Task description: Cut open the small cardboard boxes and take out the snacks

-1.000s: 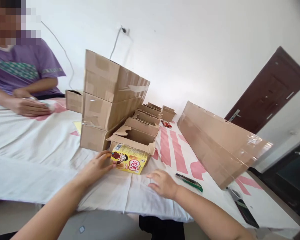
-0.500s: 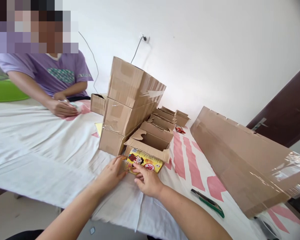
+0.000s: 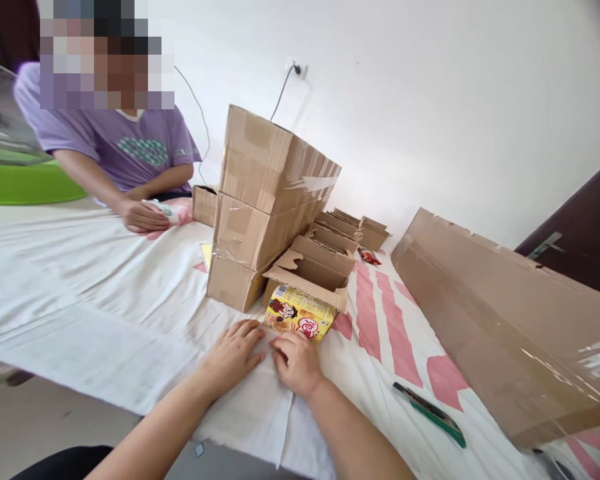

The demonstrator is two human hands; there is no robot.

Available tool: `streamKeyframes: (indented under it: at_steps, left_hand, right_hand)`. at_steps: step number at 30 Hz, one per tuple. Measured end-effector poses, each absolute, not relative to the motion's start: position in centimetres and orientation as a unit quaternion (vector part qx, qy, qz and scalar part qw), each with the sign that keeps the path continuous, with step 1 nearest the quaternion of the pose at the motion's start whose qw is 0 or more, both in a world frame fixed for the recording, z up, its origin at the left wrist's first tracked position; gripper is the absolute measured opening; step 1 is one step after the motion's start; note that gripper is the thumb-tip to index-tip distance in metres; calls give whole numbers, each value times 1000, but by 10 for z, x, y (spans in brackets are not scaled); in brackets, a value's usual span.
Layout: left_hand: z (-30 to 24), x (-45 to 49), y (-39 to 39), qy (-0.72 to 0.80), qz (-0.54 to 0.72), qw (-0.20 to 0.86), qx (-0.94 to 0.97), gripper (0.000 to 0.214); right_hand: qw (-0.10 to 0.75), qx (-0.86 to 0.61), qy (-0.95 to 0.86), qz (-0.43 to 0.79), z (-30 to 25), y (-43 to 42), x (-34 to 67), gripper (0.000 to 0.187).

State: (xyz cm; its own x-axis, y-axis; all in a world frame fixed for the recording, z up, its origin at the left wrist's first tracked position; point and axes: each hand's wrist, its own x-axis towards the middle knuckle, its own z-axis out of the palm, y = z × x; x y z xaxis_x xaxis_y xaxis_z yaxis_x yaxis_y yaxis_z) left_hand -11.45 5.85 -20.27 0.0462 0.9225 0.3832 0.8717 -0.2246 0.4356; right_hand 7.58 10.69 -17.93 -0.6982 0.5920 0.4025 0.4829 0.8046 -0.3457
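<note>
A yellow printed snack box (image 3: 293,312) with a cartoon figure leans against the front of an open cardboard box (image 3: 307,275). My left hand (image 3: 237,353) lies on the cloth with its fingers stretched, just left of the snack box's lower corner. It holds nothing. My right hand (image 3: 297,363) rests at the snack box's lower edge, fingertips touching it and slightly bent, thumb apart. Neither hand wraps around the snack box. Immediately left of the open box rises a stack of long cardboard boxes (image 3: 250,220).
More open cardboard boxes (image 3: 330,233) run behind in a row, with a red packet (image 3: 369,256) beside them. A green utility knife (image 3: 430,413) lies to the right, near a long cardboard piece (image 3: 500,320). Across the table, a person (image 3: 130,153) handles a white item (image 3: 167,210).
My right hand has moved down from the snack box's front to its lower edge. My left hand has drawn slightly back from its left side. The whole view has shifted a little.
</note>
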Motion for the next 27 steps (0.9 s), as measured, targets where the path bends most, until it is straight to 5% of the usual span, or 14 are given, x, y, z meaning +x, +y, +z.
streamKeyframes:
  at_steps: [27]
  left_hand:
    - [-211,-113,56,626,266,-7,733,31]
  right_hand:
    - [277,-270,-909,153,-182,111,79,19]
